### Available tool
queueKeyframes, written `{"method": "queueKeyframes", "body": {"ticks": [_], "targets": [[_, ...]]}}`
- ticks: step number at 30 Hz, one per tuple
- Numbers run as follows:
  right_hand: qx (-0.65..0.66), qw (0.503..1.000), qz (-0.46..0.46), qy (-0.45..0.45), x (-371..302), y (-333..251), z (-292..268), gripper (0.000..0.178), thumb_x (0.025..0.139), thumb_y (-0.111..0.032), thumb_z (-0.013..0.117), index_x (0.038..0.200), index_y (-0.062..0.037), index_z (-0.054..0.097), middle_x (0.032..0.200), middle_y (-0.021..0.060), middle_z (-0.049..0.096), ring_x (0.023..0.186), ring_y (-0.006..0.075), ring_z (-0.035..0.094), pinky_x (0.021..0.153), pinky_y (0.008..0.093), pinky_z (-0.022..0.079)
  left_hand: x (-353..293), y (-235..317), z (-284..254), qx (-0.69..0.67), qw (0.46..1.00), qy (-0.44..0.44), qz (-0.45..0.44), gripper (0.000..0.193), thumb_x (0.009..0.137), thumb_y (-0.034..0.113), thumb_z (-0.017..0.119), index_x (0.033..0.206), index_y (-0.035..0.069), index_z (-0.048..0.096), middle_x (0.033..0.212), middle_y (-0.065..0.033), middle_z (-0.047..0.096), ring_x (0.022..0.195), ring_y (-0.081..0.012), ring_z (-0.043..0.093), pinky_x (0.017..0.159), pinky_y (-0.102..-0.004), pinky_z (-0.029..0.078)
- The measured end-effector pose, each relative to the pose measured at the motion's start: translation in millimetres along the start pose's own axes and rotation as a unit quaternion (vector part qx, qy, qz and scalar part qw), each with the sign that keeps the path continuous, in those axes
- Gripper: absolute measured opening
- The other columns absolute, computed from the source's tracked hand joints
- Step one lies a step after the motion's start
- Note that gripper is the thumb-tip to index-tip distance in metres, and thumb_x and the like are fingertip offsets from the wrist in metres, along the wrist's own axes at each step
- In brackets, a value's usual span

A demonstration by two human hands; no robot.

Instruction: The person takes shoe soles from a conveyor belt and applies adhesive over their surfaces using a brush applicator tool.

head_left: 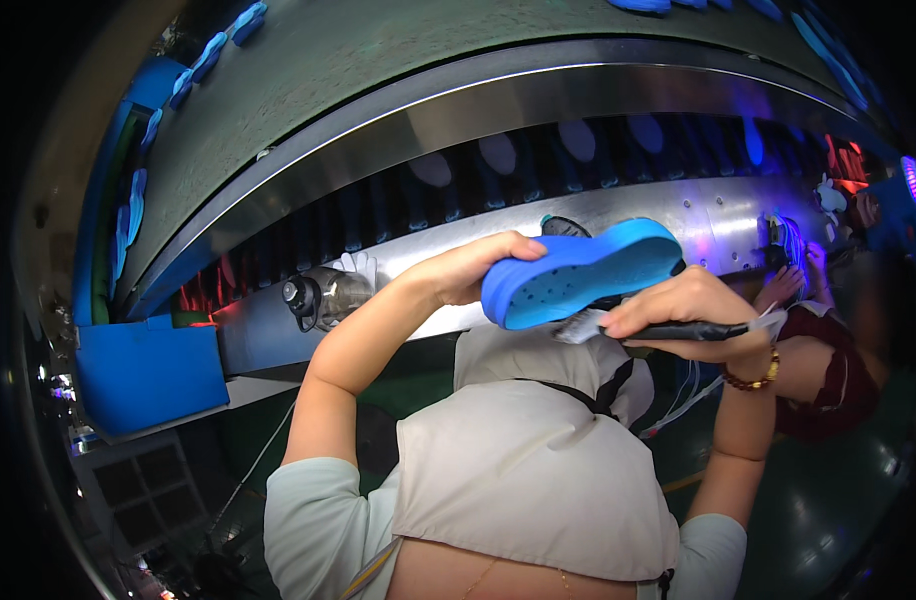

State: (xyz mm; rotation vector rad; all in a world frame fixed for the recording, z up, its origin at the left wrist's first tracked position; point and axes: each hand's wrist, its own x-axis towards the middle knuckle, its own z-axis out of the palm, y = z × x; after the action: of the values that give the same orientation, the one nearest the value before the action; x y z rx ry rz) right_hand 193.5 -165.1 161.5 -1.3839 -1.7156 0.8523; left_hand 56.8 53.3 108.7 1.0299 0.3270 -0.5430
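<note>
A blue shoe sole (588, 275) with rows of small holes is tilted up above the near edge of the metal ledge. My left hand (483, 265) grips its left end, thumb over the upper edge. In my right hand (688, 305) is a brush (686, 330) with a dark handle and pale bristles. Its bristles are close under the sole's lower edge; whether they touch is unclear. Behind the sole, a dark rounded object (564, 227) is partly hidden and I cannot make out its kind.
A clear bottle with a black lid (328, 298) stands on the metal ledge (713, 215) at left. Beyond runs a row of dark shoe-like shapes (498, 155) under a metal rail, then a green belt (408, 60) carrying blue soles. At right are another person's hands (783, 285).
</note>
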Motion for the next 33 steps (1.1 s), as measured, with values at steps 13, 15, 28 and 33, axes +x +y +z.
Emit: {"method": "queueKeyframes", "body": {"ticks": [13,15,28,33], "targets": [[-0.017,0.972,-0.004,0.233,-3.3,9.6,2.0,0.017,0.071,0.001,0.064,0.088,0.0000,0.063,0.095,0.0152,0.063,0.086,0.0221,0.063,0.073,0.0282,0.050,-26.5,2.6,-31.5,-0.065,0.994,0.060,0.067,0.066,0.071,0.041,0.053,0.116,-0.007,0.046,0.106,-0.0222,0.054,0.088,-0.0265,0.057,0.078,-0.0345,0.047],[0.021,0.976,0.035,0.214,-11.6,11.3,11.6,0.018,0.070,0.000,0.066,0.087,0.0007,0.063,0.093,0.0146,0.063,0.083,0.0218,0.063,0.073,0.0274,0.050,-27.0,10.2,-25.2,-0.087,0.988,0.046,0.116,0.064,0.071,0.038,0.052,0.116,-0.007,0.046,0.107,-0.0224,0.054,0.088,-0.0269,0.057,0.082,-0.0337,0.045],[0.226,0.892,0.116,0.373,30.5,23.6,42.1,0.017,0.072,0.003,0.062,0.088,0.0053,0.062,0.088,0.0128,0.064,0.078,0.0132,0.061,0.070,0.0226,0.048,37.7,-28.5,-1.5,-0.338,0.879,-0.108,0.319,0.104,0.064,0.083,0.020,0.131,0.004,0.028,0.120,-0.0219,0.044,0.111,-0.0354,0.044,0.093,-0.0503,0.035],[-0.151,0.937,-0.040,0.311,33.2,19.5,51.3,0.012,0.064,-0.003,0.066,0.075,-0.0030,0.062,0.078,0.0086,0.063,0.078,0.0188,0.062,0.065,0.0278,0.047,43.5,-17.4,3.2,-0.339,0.881,0.022,0.330,0.101,0.064,0.083,0.019,0.121,0.003,0.038,0.104,-0.0189,0.053,0.096,-0.0316,0.053,0.085,-0.0518,0.041]]}}
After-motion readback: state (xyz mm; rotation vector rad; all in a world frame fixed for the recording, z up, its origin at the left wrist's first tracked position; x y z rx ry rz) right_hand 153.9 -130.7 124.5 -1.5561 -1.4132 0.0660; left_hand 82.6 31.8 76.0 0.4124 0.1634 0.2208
